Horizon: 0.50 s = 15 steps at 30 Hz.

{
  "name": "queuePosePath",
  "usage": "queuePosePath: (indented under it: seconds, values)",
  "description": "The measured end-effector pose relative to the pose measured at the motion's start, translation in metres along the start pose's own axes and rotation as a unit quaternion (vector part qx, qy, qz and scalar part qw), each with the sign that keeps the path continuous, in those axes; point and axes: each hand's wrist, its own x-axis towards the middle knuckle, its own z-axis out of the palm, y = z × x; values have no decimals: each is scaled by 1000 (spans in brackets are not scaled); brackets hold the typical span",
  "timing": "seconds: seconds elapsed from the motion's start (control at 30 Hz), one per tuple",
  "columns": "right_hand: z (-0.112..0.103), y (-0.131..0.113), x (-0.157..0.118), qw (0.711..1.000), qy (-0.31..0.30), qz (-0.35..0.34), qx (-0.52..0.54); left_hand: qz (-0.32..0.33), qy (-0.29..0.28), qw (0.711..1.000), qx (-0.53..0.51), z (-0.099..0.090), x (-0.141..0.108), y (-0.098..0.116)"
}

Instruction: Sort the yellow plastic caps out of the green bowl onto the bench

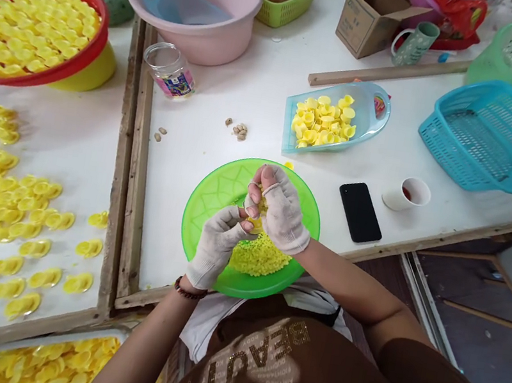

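Both hands wear off-white fingerless gloves and meet above a bright green plastic basin (209, 194), which holds a heap of small yellow pellets (260, 257). Between thumb and fingertips, my left hand (220, 241) pinches a small yellow plastic cap (254, 225). My right hand (284, 212) is just above and beside it, fingers curled inward; bits of yellow show between them, their shape partly hidden. Beyond the basin lies a clear blue scoop tray (289, 148) with more cup-shaped yellow caps (323, 121).
At right are a black phone (360, 212), a paper cup (398, 196) and a blue basket (470, 170). A plastic jar (171, 71), nuts in shells (239, 131) and a pink basin (188, 32) stand farther back. Left of the wooden edging (122, 196), joined yellow caps (16, 199) cover the table.
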Motion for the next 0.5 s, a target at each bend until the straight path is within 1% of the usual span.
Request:
queuePosePath:
  seconds: [0.13,0.33,0.43,0.5]
  values:
    - [-3,-2,4,1000,8,-10,11,1,3,1000,4,-1,0,1]
    - [-18,-11,13,997,25,23,66,-16,14,1000,-14,-2,0,-2]
    - [-22,-13,12,996,27,22,77,-29,15,999,-1,-4,1,-4]
    - [-20,-10,9,997,27,18,66,-39,8,999,15,-5,2,-5]
